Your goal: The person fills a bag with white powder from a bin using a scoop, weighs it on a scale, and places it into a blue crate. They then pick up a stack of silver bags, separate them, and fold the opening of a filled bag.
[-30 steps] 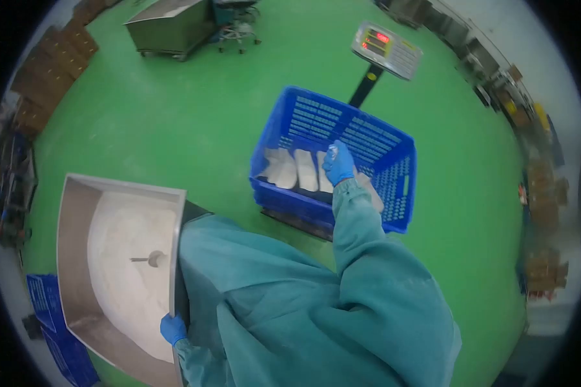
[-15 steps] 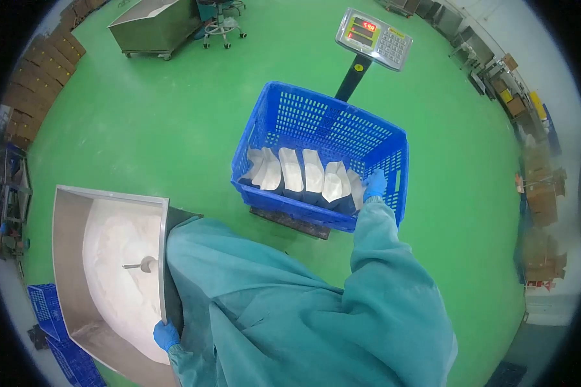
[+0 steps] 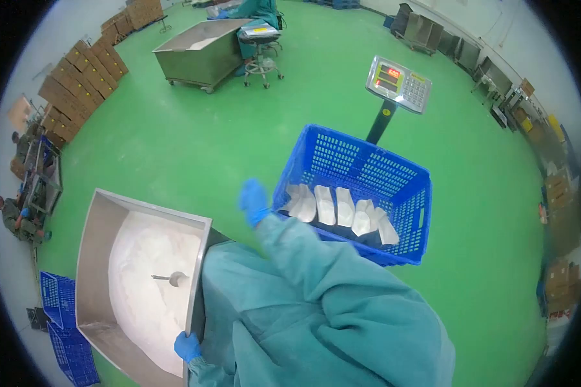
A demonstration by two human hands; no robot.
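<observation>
Right hand point(image 3: 254, 201) has swung out left of the basket point(image 3: 360, 161) of pouches point(image 3: 345, 209).

Light bright and even; lamps themselves out of frame. Green floor point(image 3: 174, 142) carries a faint pale sheen, shadows soft. White powder point(image 3: 148, 297) in the steel bin point(image 3: 97, 258) nearly washed out, little texture. Scale display point(image 3: 390, 74) glows red, digits too smeared to read. Right hand point(image 3: 254, 201) blurred, finger outlines lost; left hand point(image 3: 187, 347) crisper. Fisheye bends the white wall point(image 3: 507, 32); corners black. Cardboard boxes point(image 3: 561, 280) at right edge soft.
</observation>
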